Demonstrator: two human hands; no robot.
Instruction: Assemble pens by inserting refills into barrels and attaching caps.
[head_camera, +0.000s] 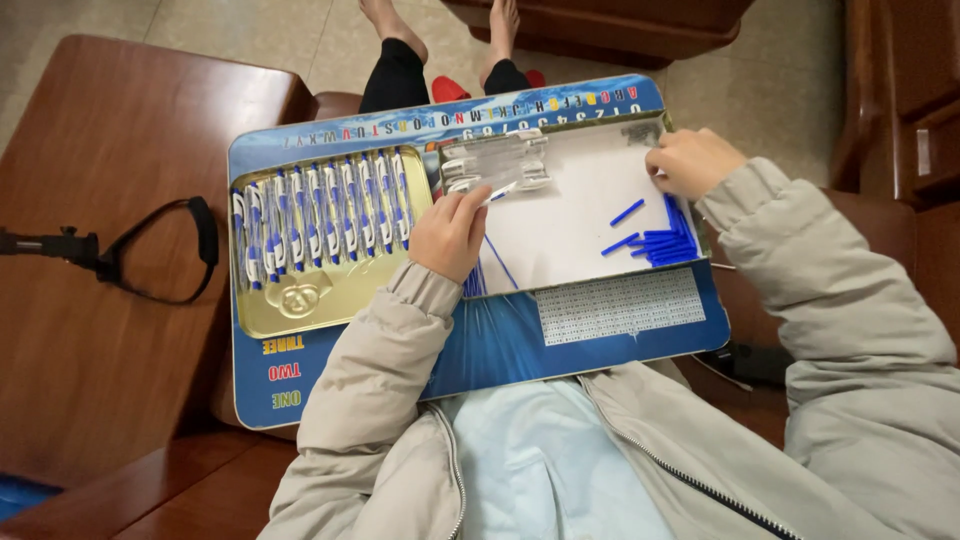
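A blue lap board (330, 370) rests across my knees. My left hand (450, 235) lies at its middle, fingers curled on thin blue refill sticks (495, 258), next to a bundle of clear pen barrels (495, 165). My right hand (692, 162) sits at the far right corner of the white sheet (565, 225), fingers closed; what it pinches is hidden. A pile of short blue pen parts (660, 245) lies just below it. A gold tray (300, 300) on the left holds a row of several assembled blue-and-white pens (320, 212).
A brown wooden bench (90, 330) stands to the left, with a black strap and camera mount (110, 258) on it. More wooden furniture (900, 90) is at the right. Another person's bare feet and black trousers (395, 60) show beyond the board.
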